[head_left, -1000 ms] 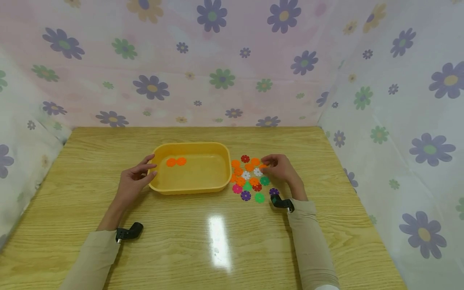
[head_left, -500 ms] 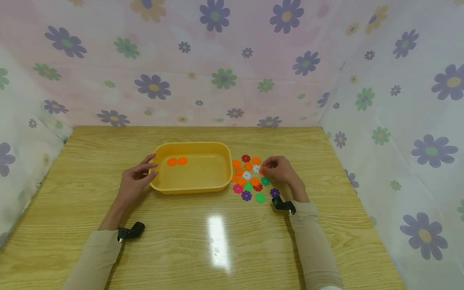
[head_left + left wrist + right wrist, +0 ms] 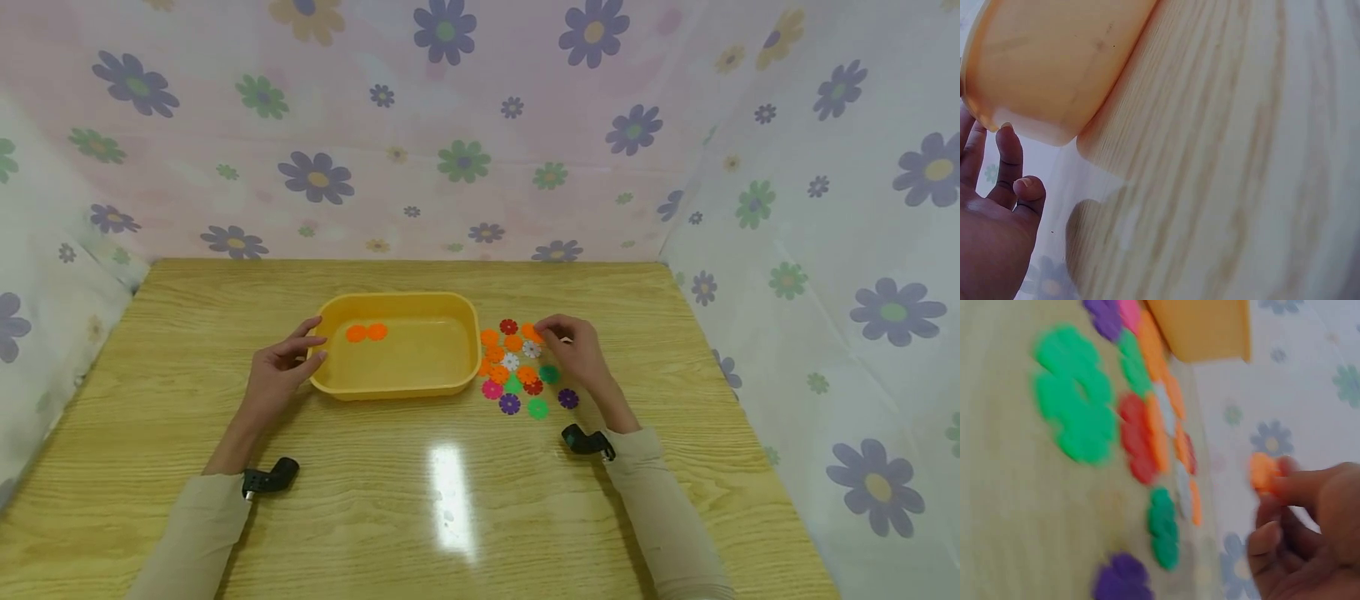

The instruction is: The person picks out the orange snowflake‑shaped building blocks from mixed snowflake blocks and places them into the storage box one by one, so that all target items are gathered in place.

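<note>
My right hand (image 3: 576, 346) pinches an orange flower-shaped disc (image 3: 1263, 472) between thumb and fingertips, at the far right of a spread of notched plastic discs. In the head view it overlaps another orange disc on the table. Loose discs lie there in several colours, among them a dark red one (image 3: 508, 327), a white one (image 3: 510, 362) and a purple one (image 3: 509, 404). At the left end of a yellow tray (image 3: 405, 387), my left hand (image 3: 276, 377) rests its fingertips on the rim, fingers loosely bent. Two orange discs (image 3: 366, 333) lie inside the tray.
The wood-grain table (image 3: 360, 517) reaches back to a flower-printed cloth wall (image 3: 420, 200), with more of this cloth on both sides. A black wrist camera (image 3: 587, 442) sits on the right wrist, another wrist camera (image 3: 272, 477) on the left.
My right hand has lifted the orange disc and shifted slightly back, its forearm swinging a little to the right. The left hand and the tray stay where they were.
</note>
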Demonstrator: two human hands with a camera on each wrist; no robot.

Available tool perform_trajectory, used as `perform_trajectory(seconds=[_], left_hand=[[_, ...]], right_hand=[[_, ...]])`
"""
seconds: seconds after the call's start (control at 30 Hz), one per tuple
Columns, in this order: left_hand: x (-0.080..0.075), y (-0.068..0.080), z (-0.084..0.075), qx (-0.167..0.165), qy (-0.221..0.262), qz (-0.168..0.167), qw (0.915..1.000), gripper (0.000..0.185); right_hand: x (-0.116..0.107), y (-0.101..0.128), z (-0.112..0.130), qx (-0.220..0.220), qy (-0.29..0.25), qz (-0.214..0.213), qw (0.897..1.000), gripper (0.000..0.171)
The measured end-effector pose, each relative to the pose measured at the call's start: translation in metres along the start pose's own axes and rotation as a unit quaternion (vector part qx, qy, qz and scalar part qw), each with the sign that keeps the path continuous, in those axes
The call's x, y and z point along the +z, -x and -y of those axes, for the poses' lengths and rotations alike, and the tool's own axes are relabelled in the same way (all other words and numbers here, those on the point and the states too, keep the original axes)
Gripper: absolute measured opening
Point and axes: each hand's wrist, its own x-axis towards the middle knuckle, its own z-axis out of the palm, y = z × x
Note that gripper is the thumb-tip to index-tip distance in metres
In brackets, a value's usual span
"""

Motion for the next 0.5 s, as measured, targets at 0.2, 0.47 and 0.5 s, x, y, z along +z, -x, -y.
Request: perform_trajectory(seconds=[0.2,0.47,0.5], left_hand=[[-0.001,-0.001,-0.001,-0.007,-0.003,0.002,1.0000,0.029],[-0.001,0.000,-0.002,-0.012,-0.010,0.002,0.9999,0.029],[-0.001,0.000,-0.003,-0.012,-0.010,0.002,0.9999,0.029]], right_hand=[[0.017,0.006,0.007,-0.047,-0.127,-0.046,0.990,0.021],[0.036,0.014,0.027,-0.061,-0.198,-0.028,0.978,0.025],[0.038,0.014,0.029,-0.059,-0.200,-0.023,0.978,0.025]])
